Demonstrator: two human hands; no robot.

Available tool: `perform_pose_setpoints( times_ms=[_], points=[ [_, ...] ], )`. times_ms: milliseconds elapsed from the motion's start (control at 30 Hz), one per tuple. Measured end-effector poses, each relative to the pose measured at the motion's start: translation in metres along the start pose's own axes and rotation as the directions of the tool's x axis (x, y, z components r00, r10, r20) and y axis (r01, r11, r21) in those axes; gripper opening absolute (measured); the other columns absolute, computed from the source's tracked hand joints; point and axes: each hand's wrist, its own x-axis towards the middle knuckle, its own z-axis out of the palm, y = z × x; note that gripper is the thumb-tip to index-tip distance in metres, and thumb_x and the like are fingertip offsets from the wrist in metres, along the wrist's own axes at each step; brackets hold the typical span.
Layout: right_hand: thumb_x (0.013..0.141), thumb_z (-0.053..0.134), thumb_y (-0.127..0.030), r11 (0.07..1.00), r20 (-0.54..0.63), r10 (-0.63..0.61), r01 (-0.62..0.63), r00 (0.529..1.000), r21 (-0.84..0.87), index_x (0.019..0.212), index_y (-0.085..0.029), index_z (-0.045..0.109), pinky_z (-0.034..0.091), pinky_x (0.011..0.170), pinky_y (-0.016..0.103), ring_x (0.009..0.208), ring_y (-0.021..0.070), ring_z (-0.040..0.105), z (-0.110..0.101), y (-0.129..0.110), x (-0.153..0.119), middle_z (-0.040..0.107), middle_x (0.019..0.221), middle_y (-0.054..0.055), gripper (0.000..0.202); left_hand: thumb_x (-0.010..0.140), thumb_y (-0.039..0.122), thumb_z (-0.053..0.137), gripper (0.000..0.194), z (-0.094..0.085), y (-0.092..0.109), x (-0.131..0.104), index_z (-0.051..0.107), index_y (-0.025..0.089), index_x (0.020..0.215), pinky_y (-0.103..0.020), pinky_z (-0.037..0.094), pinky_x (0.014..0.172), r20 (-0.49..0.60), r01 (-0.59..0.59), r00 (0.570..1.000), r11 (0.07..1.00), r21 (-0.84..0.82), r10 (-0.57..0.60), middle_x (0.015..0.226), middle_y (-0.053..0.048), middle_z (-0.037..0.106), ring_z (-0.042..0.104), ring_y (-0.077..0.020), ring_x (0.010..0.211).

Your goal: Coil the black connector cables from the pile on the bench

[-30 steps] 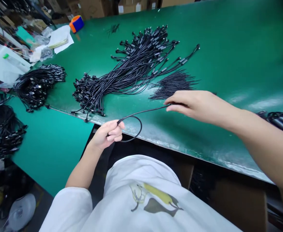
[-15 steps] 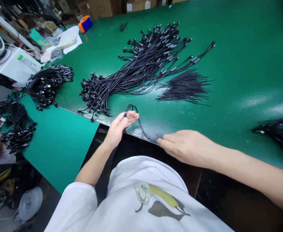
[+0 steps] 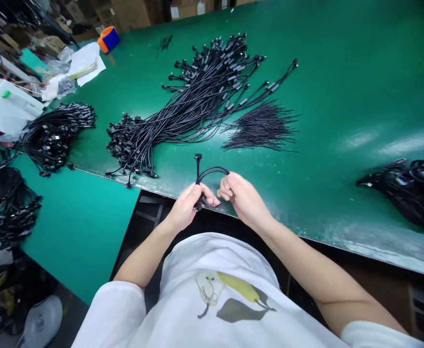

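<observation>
Just above the table's front edge, a black cable [image 3: 213, 168] is bent into a loop between my two hands. My left hand [image 3: 189, 205] is closed on the cable, with one plug standing up above the fingers and another end showing below them. On the loop's other side, my right hand [image 3: 241, 194] has its fingers curled round the cable. Beyond the hands lies a large bundle of black cables [image 3: 186, 108] with plugs at both ends. A pile of thin black ties [image 3: 260, 126] sits to the right of that bundle.
Another cable bundle [image 3: 57, 135] lies at the left, and black cables in a bag-like heap [image 3: 415, 191] at the right. An orange and blue tape roll [image 3: 108, 39] stands far back beside papers [image 3: 84, 60]. A lower green table [image 3: 81, 222] adjoins at left, with more cables [image 3: 12, 203].
My right hand has come in from the right and closed on the cable near my left hand. The cable is now looped, its plug pointing up. The view has shifted slightly.
</observation>
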Motion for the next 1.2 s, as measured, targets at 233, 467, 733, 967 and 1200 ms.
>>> perform_pose_setpoints(
  times_ms=[233,467,733,967,1200],
  points=[
    [0.088,0.053,-0.065,0.992,-0.066,0.030,-0.021,0.997,0.125,0.089,-0.022,0.055,0.044,0.055,0.022,0.076,0.0118,0.053,0.019,-0.008,-0.016,0.056,0.093,0.003,0.043,0.075,0.063,0.069,0.053,0.004,-0.024,-0.002,0.049,0.019,0.097,-0.027,0.041,0.065,0.040,-0.013,0.999,0.960,0.281,0.002,0.066,0.007,0.041,0.045,-0.0104,0.059],
    [0.090,0.045,-0.068,0.991,-0.052,0.114,-0.110,0.992,0.071,0.098,-0.020,0.054,0.047,0.053,0.024,0.063,0.0092,0.052,0.020,0.003,-0.020,0.062,0.099,0.005,0.049,0.084,0.027,0.062,0.064,0.002,-0.021,-0.004,0.038,0.019,0.143,-0.030,0.047,0.070,0.068,-0.012,0.996,0.648,0.761,-0.060,0.094,-0.005,0.061,0.059,-0.0184,0.076],
    [0.082,0.065,-0.058,0.966,-0.128,0.052,-0.017,0.990,0.258,0.091,-0.024,0.041,0.020,0.034,0.015,0.038,0.0006,0.030,0.017,-0.020,-0.001,0.048,0.073,-0.009,0.042,0.092,0.036,0.050,0.021,0.004,-0.032,-0.003,0.059,0.016,0.095,-0.030,0.049,0.072,0.185,0.076,0.955,0.792,0.606,-0.232,0.076,-0.004,0.065,0.062,-0.0161,0.068],
    [0.079,0.057,-0.075,0.895,-0.030,0.252,-0.221,0.967,0.389,0.072,-0.020,0.045,0.008,0.033,0.016,0.037,0.0004,0.009,0.007,-0.020,0.016,0.026,0.051,-0.011,0.057,0.087,0.066,0.050,0.051,0.011,-0.035,0.000,0.050,0.016,0.091,-0.025,0.037,0.053,0.184,0.281,0.934,0.947,0.156,-0.308,0.059,0.007,0.041,0.042,-0.0082,0.049],
    [0.091,0.045,-0.065,0.938,-0.031,-0.036,0.023,0.999,-0.347,0.082,-0.019,0.059,0.046,0.061,0.026,0.059,0.0104,0.053,-0.046,-0.021,0.021,0.053,0.069,-0.001,0.050,0.076,0.054,0.073,0.047,0.008,-0.039,0.005,0.059,0.010,0.083,-0.024,0.032,0.056,0.148,0.428,0.897,0.902,-0.054,-0.417,0.059,0.005,0.042,0.039,-0.0062,0.053]
  ],
)
